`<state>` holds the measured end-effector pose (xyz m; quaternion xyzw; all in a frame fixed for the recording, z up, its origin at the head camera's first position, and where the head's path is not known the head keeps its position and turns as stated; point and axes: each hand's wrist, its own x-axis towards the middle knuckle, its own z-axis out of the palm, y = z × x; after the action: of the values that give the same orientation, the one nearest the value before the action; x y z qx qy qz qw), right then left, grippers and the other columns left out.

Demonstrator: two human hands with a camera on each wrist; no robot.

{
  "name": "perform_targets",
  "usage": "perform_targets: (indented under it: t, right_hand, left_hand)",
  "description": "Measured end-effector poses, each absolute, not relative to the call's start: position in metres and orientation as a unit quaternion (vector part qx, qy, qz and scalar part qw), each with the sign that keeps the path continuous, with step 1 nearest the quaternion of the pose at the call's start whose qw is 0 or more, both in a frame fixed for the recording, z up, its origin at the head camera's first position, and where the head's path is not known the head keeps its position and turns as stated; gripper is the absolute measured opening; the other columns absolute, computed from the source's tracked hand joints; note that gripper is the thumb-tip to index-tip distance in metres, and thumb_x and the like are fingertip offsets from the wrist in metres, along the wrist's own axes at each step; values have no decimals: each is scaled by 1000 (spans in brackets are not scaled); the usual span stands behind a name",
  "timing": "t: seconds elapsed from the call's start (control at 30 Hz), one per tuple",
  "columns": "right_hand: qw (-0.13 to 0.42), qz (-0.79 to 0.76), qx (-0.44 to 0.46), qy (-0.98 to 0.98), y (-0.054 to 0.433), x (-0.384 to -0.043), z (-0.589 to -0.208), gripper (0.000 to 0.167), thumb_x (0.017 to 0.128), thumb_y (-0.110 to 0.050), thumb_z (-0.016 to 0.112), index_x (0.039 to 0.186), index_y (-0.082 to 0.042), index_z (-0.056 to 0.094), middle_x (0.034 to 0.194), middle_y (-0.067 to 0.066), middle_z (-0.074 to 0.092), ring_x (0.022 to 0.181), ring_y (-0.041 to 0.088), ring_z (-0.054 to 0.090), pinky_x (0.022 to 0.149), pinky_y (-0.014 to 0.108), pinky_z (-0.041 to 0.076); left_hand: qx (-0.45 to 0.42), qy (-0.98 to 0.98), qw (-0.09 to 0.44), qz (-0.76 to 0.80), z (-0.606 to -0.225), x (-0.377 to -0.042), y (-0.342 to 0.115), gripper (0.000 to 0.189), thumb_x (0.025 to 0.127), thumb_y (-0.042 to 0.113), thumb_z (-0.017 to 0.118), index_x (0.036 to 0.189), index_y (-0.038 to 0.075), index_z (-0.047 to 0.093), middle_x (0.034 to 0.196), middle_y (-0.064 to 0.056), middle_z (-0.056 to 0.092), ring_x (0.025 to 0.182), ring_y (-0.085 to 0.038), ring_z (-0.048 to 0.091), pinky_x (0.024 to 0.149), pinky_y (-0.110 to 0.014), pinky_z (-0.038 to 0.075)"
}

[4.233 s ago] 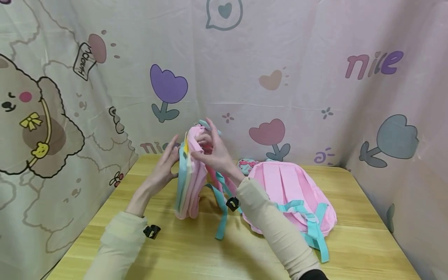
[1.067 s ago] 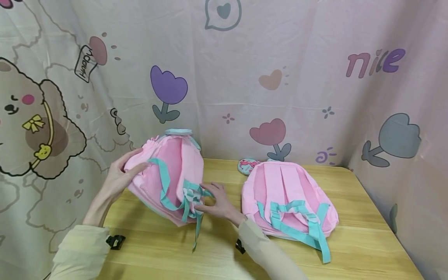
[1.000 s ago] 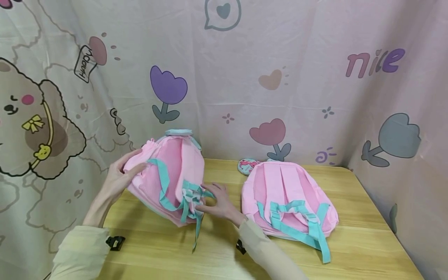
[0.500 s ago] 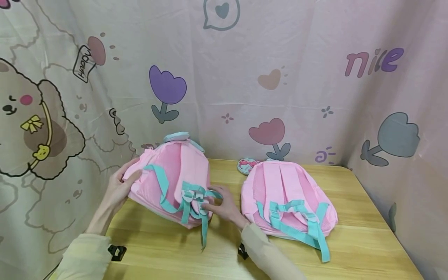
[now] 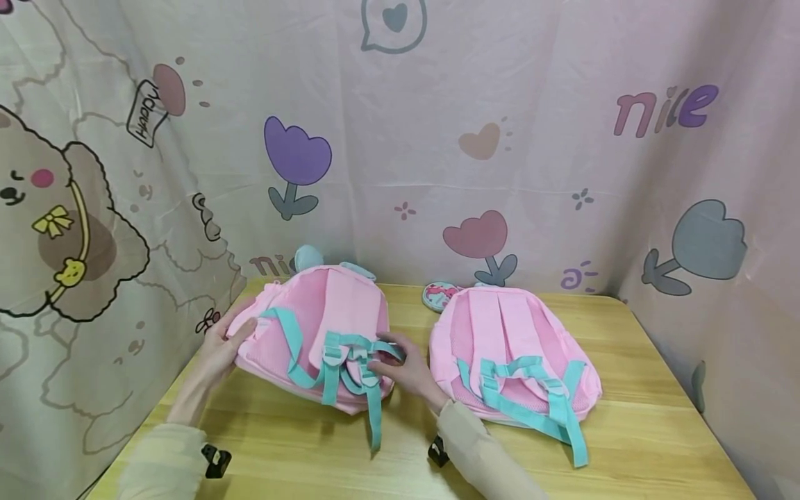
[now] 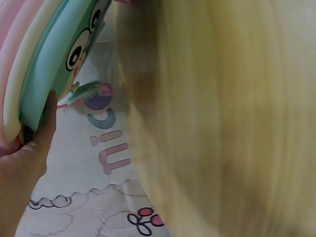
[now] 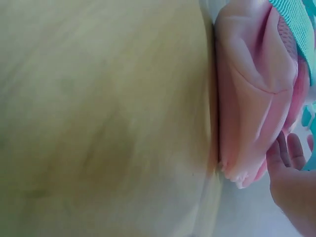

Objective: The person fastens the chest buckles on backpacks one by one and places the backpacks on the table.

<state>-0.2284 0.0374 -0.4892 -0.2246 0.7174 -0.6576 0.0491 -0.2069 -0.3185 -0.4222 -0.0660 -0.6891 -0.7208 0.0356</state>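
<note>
A pink backpack (image 5: 353, 298) with turquoise straps hangs tilted just above the left part of the table, its strap side up. My left hand (image 5: 219, 347) grips its left side, thumb on top and the other fingers hidden beneath. In the left wrist view, layered pastel edges and a cartoon eye show on the backpack's front (image 6: 54, 64). My right hand (image 5: 409, 368) holds the lower right side by the strap buckles, fingers bent. A second pink backpack (image 5: 519, 326) lies strap side up at the right, apart from both hands.
A round tag with a pink picture (image 5: 439, 296) sticks out behind the second backpack. Under both bags is the wooden table (image 5: 325, 465); a printed curtain (image 5: 400, 104) hangs behind and beside it.
The left backpack turns from edge-on, front to the left, to strap side toward me. Over the last second it sinks, leans back and shifts slightly right with both hands. The right backpack stays put.
</note>
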Motion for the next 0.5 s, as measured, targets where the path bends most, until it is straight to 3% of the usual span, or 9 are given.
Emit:
perform_targets:
  t: [0.17,0.27,0.37,0.4,0.5]
  right_hand:
    - [61,-665,-210,715,42,-230,-490,59,90,-7,74,142,3,50,136,28,57,121,39,63,106,34,52]
    - [71,-665,-198,717,46,-230,-489,59,90,-9,74,143,2,50,135,27,59,120,40,63,101,27,54]
    - [80,-664,-193,718,50,-230,-487,58,90,-8,72,143,1,51,132,26,63,118,40,64,94,18,54]
    - [80,-662,-191,720,51,-230,-486,57,90,-9,72,143,1,51,131,25,64,117,39,64,92,16,53]
    - [73,-653,-188,730,52,-231,-486,54,90,-9,73,140,0,55,126,23,67,114,36,65,91,17,52]
  left_hand:
    - [-38,-735,28,-676,-432,-207,-319,62,105,19,52,159,5,24,120,17,58,85,-1,64,70,-20,58]
    - [-3,-795,12,-606,-435,-204,-320,66,105,29,53,160,9,24,143,-5,55,99,3,57,82,-15,52]
    - [15,-848,-11,-529,-441,-202,-321,69,105,39,52,160,11,24,162,-21,32,115,5,42,93,-11,39]
    - [14,-859,-19,-511,-443,-202,-322,69,105,41,52,160,10,24,163,-25,28,116,6,39,94,-10,36]
    - [-8,-878,-23,-479,-453,-201,-325,66,105,37,52,157,3,29,157,-30,36,113,6,42,90,-9,38]
